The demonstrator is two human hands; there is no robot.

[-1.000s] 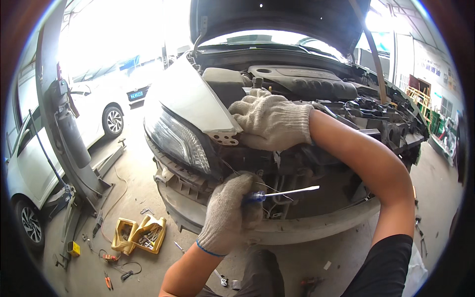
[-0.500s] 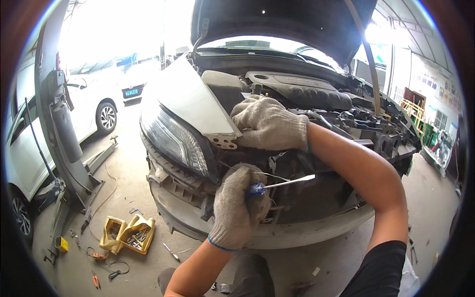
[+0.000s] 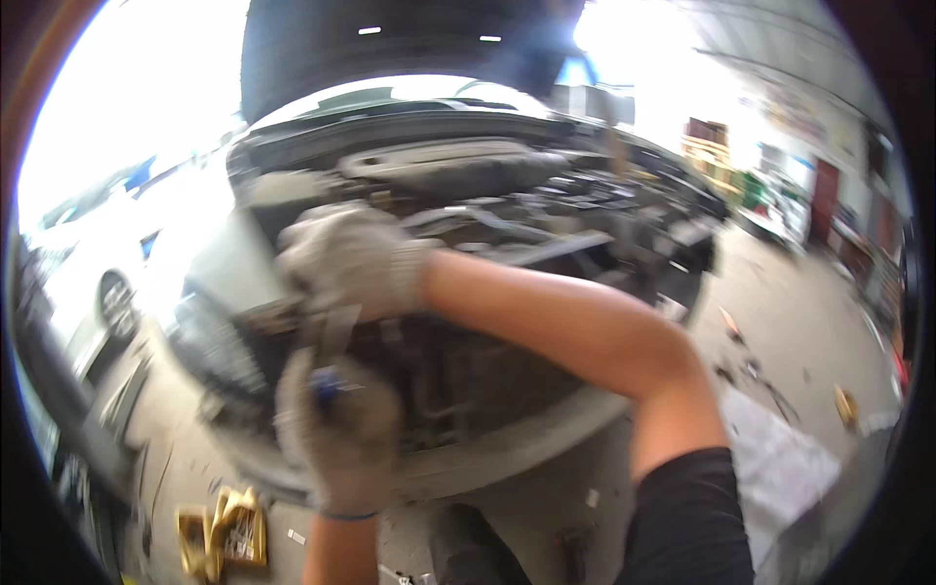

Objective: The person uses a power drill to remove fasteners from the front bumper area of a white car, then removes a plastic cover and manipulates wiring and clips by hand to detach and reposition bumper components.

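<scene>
Both of my hands wear knitted grey-white work gloves, and motion blurs the picture. My left hand [image 3: 343, 424] is closed round a screwdriver [image 3: 330, 384] with a blue handle, low at the car's open front. Just above it, my right hand [image 3: 353, 258] lies by the corner where the white fender [image 3: 210, 249] meets the headlight [image 3: 214, 341]. Its fingers are curled and smeared, so whatever they may grip does not show. The engine cover [image 3: 439, 158] lies behind the hands.
A raised hood [image 3: 409, 49] hangs over the engine bay. The front bumper [image 3: 526, 444] curves below my arms. Cut-open yellow containers [image 3: 241, 517] with small parts stand on the floor at left. A white sheet [image 3: 780, 458] lies at right, and a lift post [image 3: 73, 361] rises at far left.
My view has swung right, so the car and both hands appear further left. The screwdriver shaft pointed right before; now it is blurred. My left hand stays closed on the handle.
</scene>
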